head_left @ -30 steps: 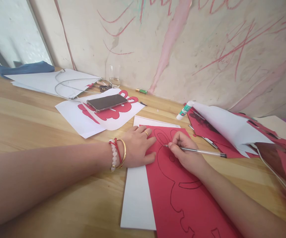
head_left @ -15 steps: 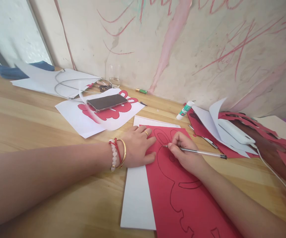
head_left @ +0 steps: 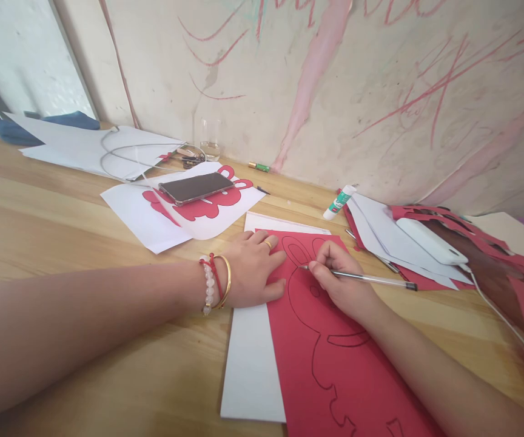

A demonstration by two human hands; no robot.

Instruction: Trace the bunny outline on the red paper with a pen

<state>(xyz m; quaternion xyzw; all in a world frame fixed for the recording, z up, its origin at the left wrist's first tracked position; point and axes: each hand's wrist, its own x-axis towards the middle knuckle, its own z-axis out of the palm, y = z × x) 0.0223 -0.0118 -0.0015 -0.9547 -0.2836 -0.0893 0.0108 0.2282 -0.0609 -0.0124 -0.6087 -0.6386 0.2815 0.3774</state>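
Note:
My right hand (head_left: 341, 282) grips a pen (head_left: 375, 280) with a clear barrel and a dark end. Its tip rests on the red paper (head_left: 293, 376), at the drawn outline below a long rabbit-like ear. Black lines on the sheet form a rounded head, ears and a wavy body; my right hand and forearm hide part of them. Flat on the left edge of this sheet lies my left hand (head_left: 255, 270), fingers apart and holding nothing. Beneath the red sheet is a stack of white paper (head_left: 253, 364), showing along its left side and top.
A phone (head_left: 198, 187) lies on a white sheet (head_left: 148, 233) bearing a red rabbit picture. Near the wall stand a glass (head_left: 210, 149) and a glue stick (head_left: 339, 202). At right, a white power bank (head_left: 432, 241) with a cable rests on papers beside red cut-outs (head_left: 471, 233).
The lifted white sheets at left and right have settled flatter. The red cut-outs at right have shifted slightly. My hands and the pen have hardly moved.

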